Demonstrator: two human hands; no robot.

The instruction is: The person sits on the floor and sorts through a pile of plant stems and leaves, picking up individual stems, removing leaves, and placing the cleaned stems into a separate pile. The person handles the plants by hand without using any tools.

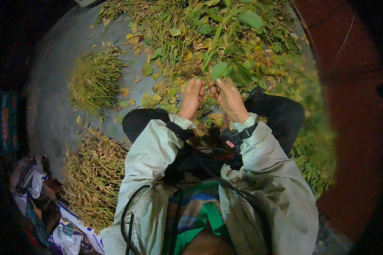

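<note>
A green leafy bean stalk (215,43) rises away from me, its lower end just beyond my fingertips. My left hand (192,97) is curled with thumb against fingers at that lower end. Beside it, my right hand (229,98) pinches the same plant just below a broad green leaf (220,70). The exact grip points are partly hidden by the fingers and leaf. Under and beyond both hands spreads a heap of cut bean plants (175,41), with yellow and green fallen leaves (156,97).
Left on the grey floor (51,89) lies a bundle of cut stalks (97,81). A larger pile of dry podded stalks (94,178) is nearer me, next to crumpled plastic packaging (67,236). More leafy plants (316,159) lie at my right, along a reddish-brown surface (351,127).
</note>
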